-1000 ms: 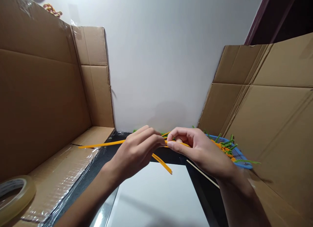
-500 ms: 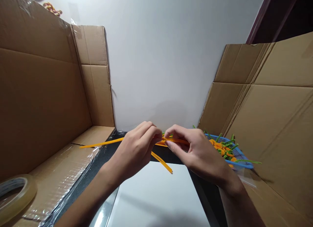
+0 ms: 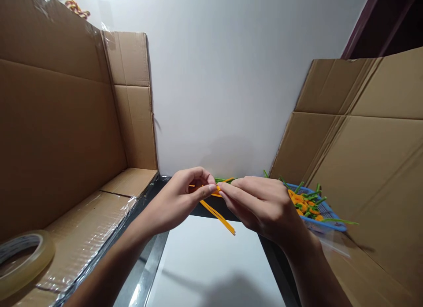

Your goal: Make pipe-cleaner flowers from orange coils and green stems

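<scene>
Grip: narrow on both sides, and here we are, left hand (image 3: 172, 203) and right hand (image 3: 267, 205) pinching the same orange pipe cleaner (image 3: 218, 189), fingertips almost meeting.
Orange pipe cleaner: one at the pinch, up above the table (image 3: 275, 259), mostly hidden by the fingers; any bend or twist there, I cannot tell.
Progress: mid-work, by my reading; the held piece looks unfinished, its shaping left to complete, while the basket's curled ones look done.
Orange strands (image 3: 218, 216): a slim bunch slanting out below the left hand, tips over the paper; two or three, too close to call.
Green pipe cleaners (image 3: 228, 180): several just beyond the fingers, partly covered, no firm count.
White paper (image 3: 211, 263): one sheet, flat on the table, nearer the wearer than the hands.
Blue basket (image 3: 335, 227): one, over beyond the right hand, holding curled orange-and-green pieces (image 3: 294, 197); many, overlapping, uncountable.
Tape roll (image 3: 46, 254): one, far left, lying on cardboard (image 3: 79, 214).
Cardboard walls (image 3: 134, 122): flanking both sides, pale wall (image 3: 224, 78) straight ahead.
</scene>
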Tool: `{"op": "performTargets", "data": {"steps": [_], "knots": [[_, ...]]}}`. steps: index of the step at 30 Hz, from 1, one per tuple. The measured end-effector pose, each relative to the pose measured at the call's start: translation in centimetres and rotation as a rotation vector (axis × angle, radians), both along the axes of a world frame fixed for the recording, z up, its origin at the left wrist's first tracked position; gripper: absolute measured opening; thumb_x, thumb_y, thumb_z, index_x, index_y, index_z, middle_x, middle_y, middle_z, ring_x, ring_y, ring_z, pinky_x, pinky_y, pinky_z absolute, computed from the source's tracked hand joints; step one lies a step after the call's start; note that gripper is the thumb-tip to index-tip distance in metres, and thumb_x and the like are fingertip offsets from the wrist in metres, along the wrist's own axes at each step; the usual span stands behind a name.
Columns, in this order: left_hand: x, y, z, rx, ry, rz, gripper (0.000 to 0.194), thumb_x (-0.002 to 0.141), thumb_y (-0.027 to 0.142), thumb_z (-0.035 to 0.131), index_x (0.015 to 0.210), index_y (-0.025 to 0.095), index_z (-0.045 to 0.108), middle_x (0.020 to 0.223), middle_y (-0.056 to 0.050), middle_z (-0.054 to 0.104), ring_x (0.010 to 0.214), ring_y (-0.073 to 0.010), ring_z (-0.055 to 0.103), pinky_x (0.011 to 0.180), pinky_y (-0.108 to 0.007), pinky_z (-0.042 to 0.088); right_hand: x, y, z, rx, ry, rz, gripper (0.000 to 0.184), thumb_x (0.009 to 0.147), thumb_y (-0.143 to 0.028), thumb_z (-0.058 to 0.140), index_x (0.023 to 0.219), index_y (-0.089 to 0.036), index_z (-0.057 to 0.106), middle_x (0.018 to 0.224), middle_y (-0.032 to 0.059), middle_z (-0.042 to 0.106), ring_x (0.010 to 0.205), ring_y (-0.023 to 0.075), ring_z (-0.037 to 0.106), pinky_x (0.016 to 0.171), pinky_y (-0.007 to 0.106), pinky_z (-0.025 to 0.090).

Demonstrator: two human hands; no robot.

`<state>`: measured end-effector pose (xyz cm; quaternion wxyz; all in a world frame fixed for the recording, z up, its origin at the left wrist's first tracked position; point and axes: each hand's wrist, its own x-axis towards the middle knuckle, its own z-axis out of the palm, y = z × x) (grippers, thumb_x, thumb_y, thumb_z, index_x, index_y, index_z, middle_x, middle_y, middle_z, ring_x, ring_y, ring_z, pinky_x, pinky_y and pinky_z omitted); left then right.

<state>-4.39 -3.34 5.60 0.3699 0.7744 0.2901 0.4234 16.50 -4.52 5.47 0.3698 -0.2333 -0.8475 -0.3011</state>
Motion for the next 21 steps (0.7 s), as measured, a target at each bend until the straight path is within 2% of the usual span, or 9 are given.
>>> {"op": "performTargets", "data": {"steps": [4, 15, 18, 21], "knots": [[-0.2, 0.0, 0.1, -0.001, 0.004, 0.015, 0.025, 0.094, 0.040, 0.058, 0.088, 0.016, 0.061, 0.081, -0.003, 0.064, 0.073, -0.0130, 0.059, 0.061, -0.023, 0.046, -0.2, 0.2, -0.1, 0.000, 0.001, 0.006, 0.017, 0.096, -0.018, 0.056, 0.092, -0.017, 0.072, 0.069, 0.0021, 0.066, 0.060, 0.0111, 0.056, 0.058, 0.025, 0.040], [-0.5, -0.2, 0.0, -0.010, 0.185, 0.087, 0.028, 0.098, 0.044, 0.047, 0.087, 0.019, 0.055, 0.079, 0.001, 0.054, 0.069, -0.0118, 0.044, 0.059, -0.023, 0.038, -1.0, 0.1, -0.2, 0.017, -0.025, 0.017, 0.015, 0.093, -0.013, 0.057, 0.087, -0.015, 0.070, 0.067, 0.0022, 0.066, 0.058, 0.0112, 0.054, 0.058, 0.026, 0.038], [-0.3, -0.5, 0.1, -0.001, 0.224, 0.115, 0.024, 0.100, 0.038, 0.044, 0.086, 0.020, 0.052, 0.076, 0.003, 0.050, 0.068, -0.0112, 0.040, 0.058, -0.023, 0.034, -1.1, 0.2, -0.4, 0.005, -0.006, 0.025, 0.015, 0.092, -0.012, 0.056, 0.085, -0.014, 0.070, 0.067, 0.0022, 0.065, 0.058, 0.0116, 0.053, 0.058, 0.027, 0.037], [0.0, -0.8, 0.2, 0.089, 0.228, 0.159, 0.018, 0.100, 0.028, 0.043, 0.084, 0.020, 0.047, 0.075, 0.005, 0.049, 0.067, -0.0105, 0.038, 0.058, -0.023, 0.032, -1.4, 0.0, -0.4, -0.061, 0.054, 0.031, 0.014, 0.091, -0.011, 0.057, 0.082, -0.013, 0.069, 0.068, 0.0026, 0.063, 0.059, 0.0120, 0.052, 0.058, 0.027, 0.037]]}}
